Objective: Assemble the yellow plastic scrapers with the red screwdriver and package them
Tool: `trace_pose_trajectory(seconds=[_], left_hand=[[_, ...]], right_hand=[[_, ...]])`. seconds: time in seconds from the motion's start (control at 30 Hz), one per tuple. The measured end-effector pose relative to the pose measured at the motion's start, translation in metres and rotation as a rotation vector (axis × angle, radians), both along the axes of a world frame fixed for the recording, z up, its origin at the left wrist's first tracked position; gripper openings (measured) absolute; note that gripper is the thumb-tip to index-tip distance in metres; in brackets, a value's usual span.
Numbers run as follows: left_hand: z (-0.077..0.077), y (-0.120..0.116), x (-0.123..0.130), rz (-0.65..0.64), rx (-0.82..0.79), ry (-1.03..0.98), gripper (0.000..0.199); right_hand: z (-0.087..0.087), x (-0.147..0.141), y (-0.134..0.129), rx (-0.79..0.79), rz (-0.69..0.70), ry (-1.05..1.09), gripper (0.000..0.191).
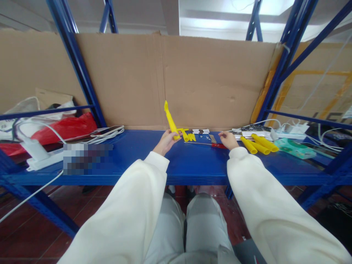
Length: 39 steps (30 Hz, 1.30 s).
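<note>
My left hand [164,142] is closed around the wide lower end of a yellow tapered plastic tube [171,121], which stands nearly upright with its narrow pointed tip up. To the right, my right hand [229,139] is curled with its fingertips together; what they hold, if anything, is too small to make out. Just beneath those fingers lies a screwdriver [218,145] with a red handle, its thin shaft pointing left. Between the hands rest small yellow plastic pieces [191,137] and another yellow tube-like part [185,136]. Several yellow tubes [261,146] lie beyond my right wrist.
Small black-and-white items [200,131] sit at the back of the blue shelf [137,154], before a cardboard panel [209,80]. A green packet [295,147] and white cables lie right. Left are a phone [107,131], a power strip [46,157] and a red bag [66,128].
</note>
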<state>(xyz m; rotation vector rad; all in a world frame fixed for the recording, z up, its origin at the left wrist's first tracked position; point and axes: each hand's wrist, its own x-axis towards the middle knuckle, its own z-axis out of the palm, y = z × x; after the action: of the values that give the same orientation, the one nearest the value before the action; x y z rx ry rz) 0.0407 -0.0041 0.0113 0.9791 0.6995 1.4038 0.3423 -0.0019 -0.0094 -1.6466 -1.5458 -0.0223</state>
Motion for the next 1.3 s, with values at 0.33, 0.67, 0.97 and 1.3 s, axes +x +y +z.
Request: trace_pose_trajectory(seconds=[0.33, 0.67, 0.97, 1.3], left_hand=[[-0.005, 0.006, -0.001, 0.281, 0.11, 0.221, 0.052], [0.002, 0.0, 0.001, 0.394, 0.087, 0.255, 0.016], [-0.008, 0.01, -0.002, 0.496, 0.311, 0.387, 0.014], [-0.016, 0.003, -0.005, 0.524, 0.699, 1.067, 0.03]], right_hand=[[0.004, -0.004, -0.006, -0.059, -0.008, -0.023, 0.032], [0.001, -0.006, -0.005, -0.11, 0.076, -0.077, 0.025], [-0.005, -0.002, -0.004, -0.233, 0.205, -0.219, 0.019], [0.01, -0.017, -0.02, -0.355, -0.061, -0.274, 0.018]])
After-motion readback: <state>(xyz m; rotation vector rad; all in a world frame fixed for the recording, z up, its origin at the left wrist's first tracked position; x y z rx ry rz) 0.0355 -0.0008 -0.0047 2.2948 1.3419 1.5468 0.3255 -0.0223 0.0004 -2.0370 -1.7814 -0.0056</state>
